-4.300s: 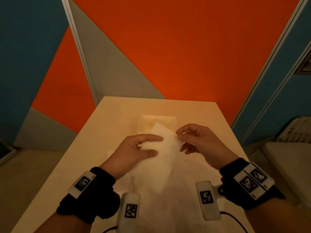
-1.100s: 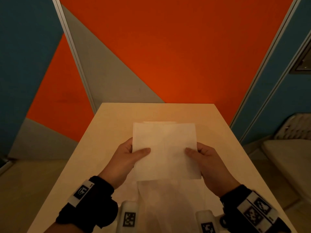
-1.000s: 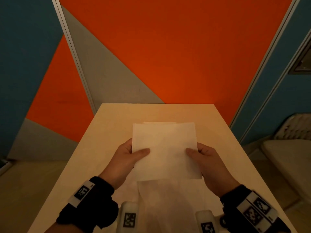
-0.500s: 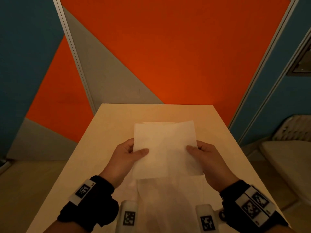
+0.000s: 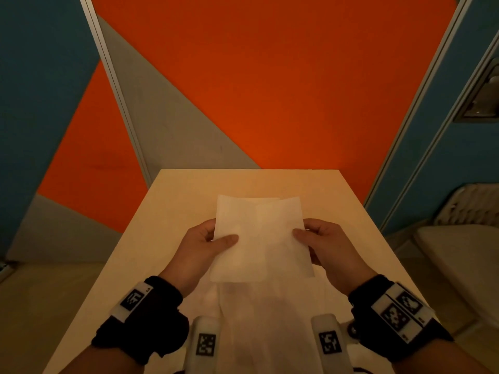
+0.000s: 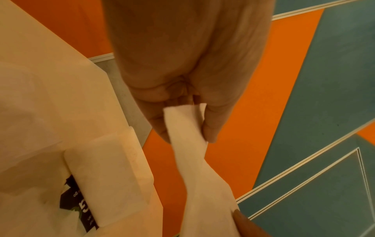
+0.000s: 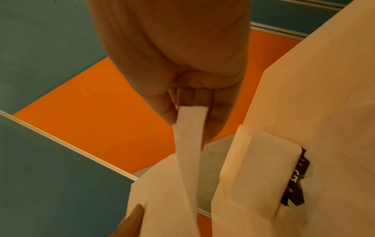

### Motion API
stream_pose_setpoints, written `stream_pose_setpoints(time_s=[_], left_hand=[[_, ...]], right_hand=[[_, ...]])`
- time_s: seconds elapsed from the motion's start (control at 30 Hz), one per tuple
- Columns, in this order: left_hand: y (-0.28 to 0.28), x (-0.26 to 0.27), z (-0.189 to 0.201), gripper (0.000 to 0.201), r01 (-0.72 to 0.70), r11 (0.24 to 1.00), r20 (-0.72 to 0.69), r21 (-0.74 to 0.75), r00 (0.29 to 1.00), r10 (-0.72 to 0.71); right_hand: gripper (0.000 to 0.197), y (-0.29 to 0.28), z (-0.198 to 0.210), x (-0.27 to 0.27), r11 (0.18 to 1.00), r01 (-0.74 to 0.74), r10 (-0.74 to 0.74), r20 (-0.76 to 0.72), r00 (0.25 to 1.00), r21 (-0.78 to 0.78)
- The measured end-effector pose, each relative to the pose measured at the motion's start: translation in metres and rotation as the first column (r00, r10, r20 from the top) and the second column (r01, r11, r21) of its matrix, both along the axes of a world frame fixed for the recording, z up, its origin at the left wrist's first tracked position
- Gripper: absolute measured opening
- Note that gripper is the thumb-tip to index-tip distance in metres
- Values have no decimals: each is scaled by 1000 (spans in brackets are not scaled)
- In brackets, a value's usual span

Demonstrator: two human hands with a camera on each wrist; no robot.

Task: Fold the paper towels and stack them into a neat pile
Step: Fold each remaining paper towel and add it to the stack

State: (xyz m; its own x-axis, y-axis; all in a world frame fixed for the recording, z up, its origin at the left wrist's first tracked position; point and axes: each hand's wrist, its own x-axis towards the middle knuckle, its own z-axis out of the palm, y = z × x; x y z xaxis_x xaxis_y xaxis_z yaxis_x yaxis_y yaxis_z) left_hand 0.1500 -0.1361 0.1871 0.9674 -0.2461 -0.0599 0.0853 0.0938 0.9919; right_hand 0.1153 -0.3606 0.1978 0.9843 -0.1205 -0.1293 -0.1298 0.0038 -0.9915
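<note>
A white paper towel (image 5: 259, 238) is held up above the table, folded in two with its layers slightly askew at the top. My left hand (image 5: 216, 240) pinches its left edge, thumb on the near face. My right hand (image 5: 305, 233) pinches its right edge the same way. The left wrist view shows the towel (image 6: 188, 128) caught between thumb and fingers; the right wrist view shows the towel (image 7: 190, 128) edge-on in the pinch. Below lies a stack of folded towels (image 6: 107, 179), also visible as the stack (image 7: 255, 173), mostly hidden in the head view.
The beige table (image 5: 172, 211) ends near an orange and grey wall. More white towel material (image 5: 264, 319) lies on the table between my wrists. A dark printed label (image 7: 294, 176) sticks out under the stack. A pale seat (image 5: 459, 255) stands to the right.
Earlier both hands were working a crumpled towel low over the table. Since then it has been held up flat; over the last second its right top corner has tilted and the hands have edged closer.
</note>
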Motion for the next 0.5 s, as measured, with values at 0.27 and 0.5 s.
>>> stream_pose_setpoints(time_s=[0.27,0.5], left_hand=[[9,9,5,22,-35,999,-4,-17,999,35],[3,13,9,17,-68,998,7,13,998,68]], right_hand=[[18,4,3,9,998,52,-53,23,998,36],[17,0,9,5,994,93,-95,33,995,64]])
